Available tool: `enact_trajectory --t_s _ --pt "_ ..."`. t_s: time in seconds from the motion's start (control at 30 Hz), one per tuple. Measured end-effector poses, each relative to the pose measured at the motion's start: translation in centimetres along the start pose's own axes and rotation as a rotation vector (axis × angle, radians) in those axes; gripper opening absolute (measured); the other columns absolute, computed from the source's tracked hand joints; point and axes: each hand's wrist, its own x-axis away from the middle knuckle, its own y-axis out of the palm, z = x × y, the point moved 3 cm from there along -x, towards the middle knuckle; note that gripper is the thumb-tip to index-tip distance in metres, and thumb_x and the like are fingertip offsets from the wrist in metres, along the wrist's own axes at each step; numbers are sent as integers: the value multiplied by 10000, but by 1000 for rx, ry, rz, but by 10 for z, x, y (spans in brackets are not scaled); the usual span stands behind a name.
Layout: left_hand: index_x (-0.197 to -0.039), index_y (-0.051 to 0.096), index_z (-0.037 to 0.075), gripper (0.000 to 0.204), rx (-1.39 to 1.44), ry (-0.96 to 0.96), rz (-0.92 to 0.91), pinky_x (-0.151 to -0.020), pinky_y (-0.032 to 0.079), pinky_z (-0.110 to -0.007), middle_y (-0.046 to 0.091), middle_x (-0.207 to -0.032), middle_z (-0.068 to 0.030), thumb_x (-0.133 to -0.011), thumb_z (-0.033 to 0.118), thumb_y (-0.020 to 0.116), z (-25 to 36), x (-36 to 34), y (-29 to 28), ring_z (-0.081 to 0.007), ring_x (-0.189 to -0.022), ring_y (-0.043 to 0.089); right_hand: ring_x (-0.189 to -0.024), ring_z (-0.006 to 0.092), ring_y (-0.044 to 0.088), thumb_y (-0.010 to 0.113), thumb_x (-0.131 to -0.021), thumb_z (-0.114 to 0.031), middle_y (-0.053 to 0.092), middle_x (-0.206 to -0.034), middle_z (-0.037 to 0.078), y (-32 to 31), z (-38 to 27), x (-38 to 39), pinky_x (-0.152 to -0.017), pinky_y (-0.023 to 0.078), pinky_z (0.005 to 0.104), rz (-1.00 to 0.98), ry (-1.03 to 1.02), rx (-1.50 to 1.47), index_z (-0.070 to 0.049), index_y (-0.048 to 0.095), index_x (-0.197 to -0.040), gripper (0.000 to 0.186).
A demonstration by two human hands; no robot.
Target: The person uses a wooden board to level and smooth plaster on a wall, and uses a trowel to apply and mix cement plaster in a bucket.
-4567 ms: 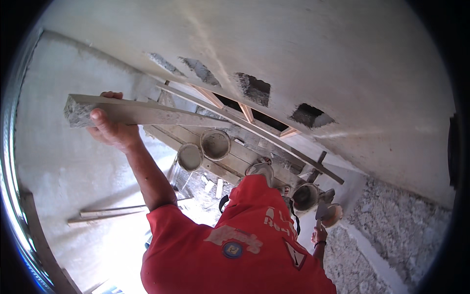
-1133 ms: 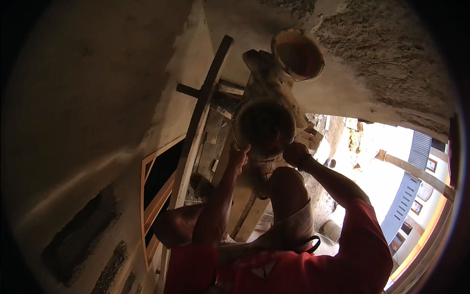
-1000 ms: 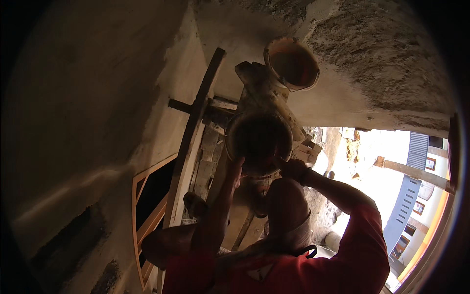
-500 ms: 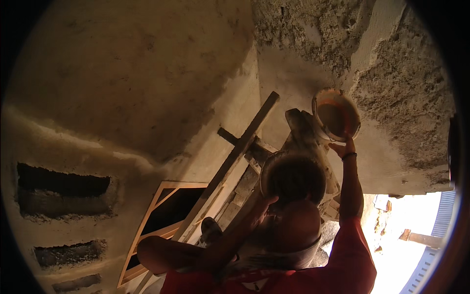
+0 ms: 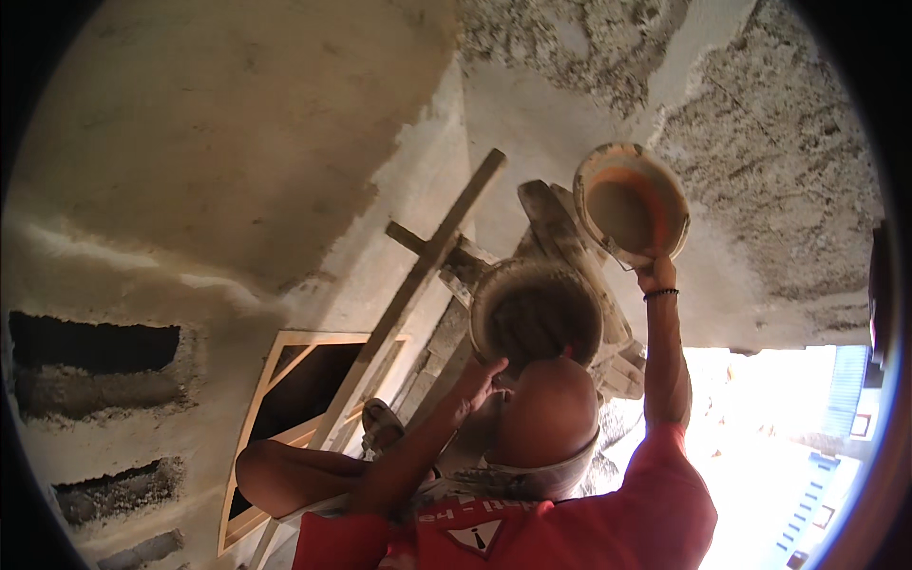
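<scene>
My right hand (image 5: 657, 274), with a dark bead bracelet at its wrist, is stretched out and closed on the near rim of a small bucket (image 5: 676, 214). That bucket is tilted with its mouth towards me; its inside is orange, with grey wet mix in the bottom. A larger grey-crusted bucket (image 5: 482, 318) stands nearer, in front of my bent knee (image 5: 546, 408), and dark mix shows inside it. At its near left rim is my left hand (image 5: 480, 382), fingers curled against the edge; the fingertips are partly hidden.
Rough planks (image 5: 548, 214) lie beyond the larger bucket. A long wooden pole (image 5: 427, 261) with a crosspiece slants up on the left, beside a wooden-framed opening (image 5: 275, 380). Partly plastered walls (image 5: 237, 133) surround me, with dark recesses (image 5: 95, 344) at left. Bright daylight enters lower right.
The whole view has shifted, so things sit further left and higher. My right hand's fingers, spread earlier, are now closed on the small bucket's rim. The left hand stays at the larger bucket.
</scene>
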Motion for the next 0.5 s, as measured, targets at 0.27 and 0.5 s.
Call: enact_trajectory --t_s 0.27,0.5 --pt "-1082 567 96 251 -17 -34 51 -748 524 -406 619 -999 -40 -846 145 640 21 22 24 -173 -905 608 -861 239 603 504 -818 -27 591 -952 122 -33 -72 101 -676 509 360 -110 -62 241 14 543 -1005 195" --pt "-1106 551 63 292 -10 -39 -40 -822 486 -392 609 -1008 -52 -861 207 619 0 2 -11 -188 -902 597 -864 196 589 478 -863 -60 586 -980 102 -24 -74 171 -707 490 324 -79 -201 444 34 520 -1077 238"
